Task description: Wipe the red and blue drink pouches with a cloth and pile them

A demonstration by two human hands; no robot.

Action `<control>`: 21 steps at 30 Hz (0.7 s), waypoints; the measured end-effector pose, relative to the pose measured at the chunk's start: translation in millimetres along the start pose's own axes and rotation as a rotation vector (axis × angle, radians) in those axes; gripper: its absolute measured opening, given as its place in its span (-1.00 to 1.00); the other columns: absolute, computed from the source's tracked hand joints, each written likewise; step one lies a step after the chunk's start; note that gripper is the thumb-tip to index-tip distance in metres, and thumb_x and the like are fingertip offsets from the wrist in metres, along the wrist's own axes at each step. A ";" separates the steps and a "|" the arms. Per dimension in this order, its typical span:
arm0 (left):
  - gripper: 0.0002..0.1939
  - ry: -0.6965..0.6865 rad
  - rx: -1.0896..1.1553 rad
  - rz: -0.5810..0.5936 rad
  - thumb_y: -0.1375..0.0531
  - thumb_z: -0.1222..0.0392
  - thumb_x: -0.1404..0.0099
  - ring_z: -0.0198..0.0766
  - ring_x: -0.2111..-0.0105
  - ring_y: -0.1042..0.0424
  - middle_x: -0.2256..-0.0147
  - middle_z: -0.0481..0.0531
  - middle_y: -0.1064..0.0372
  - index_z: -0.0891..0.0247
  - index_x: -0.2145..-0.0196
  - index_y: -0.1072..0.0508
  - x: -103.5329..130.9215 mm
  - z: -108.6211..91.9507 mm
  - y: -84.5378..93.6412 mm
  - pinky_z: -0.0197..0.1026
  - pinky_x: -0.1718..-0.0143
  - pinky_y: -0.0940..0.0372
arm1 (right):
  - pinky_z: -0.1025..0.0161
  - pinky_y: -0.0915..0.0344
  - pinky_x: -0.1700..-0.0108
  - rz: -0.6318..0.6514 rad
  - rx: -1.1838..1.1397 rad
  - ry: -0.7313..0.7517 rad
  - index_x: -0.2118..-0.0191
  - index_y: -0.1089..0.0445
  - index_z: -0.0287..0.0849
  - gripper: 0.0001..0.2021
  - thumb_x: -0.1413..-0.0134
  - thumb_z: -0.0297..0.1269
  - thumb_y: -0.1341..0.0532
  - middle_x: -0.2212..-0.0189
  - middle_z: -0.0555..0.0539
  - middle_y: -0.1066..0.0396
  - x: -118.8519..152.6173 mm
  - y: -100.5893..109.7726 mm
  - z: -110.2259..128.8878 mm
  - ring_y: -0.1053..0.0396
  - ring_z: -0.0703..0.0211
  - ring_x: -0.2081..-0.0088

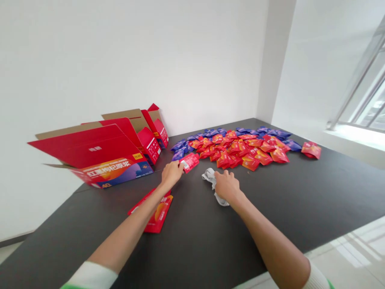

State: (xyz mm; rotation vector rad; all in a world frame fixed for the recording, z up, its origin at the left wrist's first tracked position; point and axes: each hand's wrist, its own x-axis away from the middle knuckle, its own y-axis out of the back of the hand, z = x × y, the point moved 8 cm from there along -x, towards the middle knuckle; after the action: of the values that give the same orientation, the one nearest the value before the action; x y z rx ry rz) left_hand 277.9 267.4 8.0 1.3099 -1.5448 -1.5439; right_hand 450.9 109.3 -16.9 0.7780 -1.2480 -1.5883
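My left hand (172, 174) is closed on the near end of a red pouch (190, 161), which it holds in front of the pile. In my right hand (226, 185) is a crumpled white cloth (209, 176), gripped just above the dark tabletop or resting on it; I cannot tell which. Part of the cloth hangs out below the palm. Beneath my left forearm lie larger flat red packets (159, 212), partly covered by the arm. Beyond both hands spreads a heap of red pouches (237, 148).
Open red cartons (117, 168) stand with flaps up along the left side, by the wall. Blue-purple pouches (179, 154) lie behind and left of the red heap. A separate red pouch (311, 150) sits to the right. The black table (300, 192) ends at the lower right.
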 end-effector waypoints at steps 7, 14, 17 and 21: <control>-0.60 -0.149 0.138 0.218 0.10 0.03 -0.26 -0.24 0.44 -0.43 0.51 0.00 -0.45 0.24 0.47 -0.44 92.2 -16.7 -22.6 -0.29 0.42 -0.19 | 0.25 -0.14 0.14 -0.179 -0.140 0.348 0.03 -0.16 -0.21 -0.72 -0.15 -0.30 0.06 0.17 -0.18 -0.30 3.8 4.5 44.0 -0.24 0.12 0.12; -0.69 -0.161 0.049 0.203 0.06 0.09 -0.27 -0.14 0.22 -0.41 0.27 0.11 -0.46 0.21 0.30 -0.44 122.9 -38.6 -26.4 -0.21 0.26 -0.19 | 0.20 -0.18 0.20 -0.226 0.057 0.259 0.12 -0.21 -0.19 -0.77 -0.15 -0.43 0.09 0.21 -0.19 -0.31 12.4 -17.2 57.4 -0.24 0.06 0.13; -0.65 -0.152 0.011 0.221 0.10 0.07 -0.29 -0.15 0.27 -0.42 0.31 0.11 -0.46 0.19 0.36 -0.44 123.4 -38.2 -24.8 -0.22 0.33 -0.18 | 0.19 -0.19 0.22 -0.232 0.115 0.155 0.13 -0.20 -0.23 -0.75 -0.17 -0.46 0.14 0.22 -0.24 -0.31 15.1 -15.1 47.9 -0.25 0.05 0.15; -0.62 -0.171 -0.031 0.192 0.11 0.04 -0.30 -0.12 0.27 -0.43 0.29 0.14 -0.46 0.21 0.35 -0.44 125.1 -35.4 -23.7 -0.21 0.36 -0.16 | 0.20 -0.20 0.23 -0.211 0.155 0.431 0.14 -0.19 -0.16 -0.81 -0.14 -0.42 0.06 0.23 -0.16 -0.33 30.5 -22.9 74.2 -0.27 0.06 0.17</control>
State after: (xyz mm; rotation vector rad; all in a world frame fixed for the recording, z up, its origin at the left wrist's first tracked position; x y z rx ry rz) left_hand 272.5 143.6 -38.0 1.0019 -1.6907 -1.5830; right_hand 367.5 108.6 -16.0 1.3093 -1.0031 -1.3951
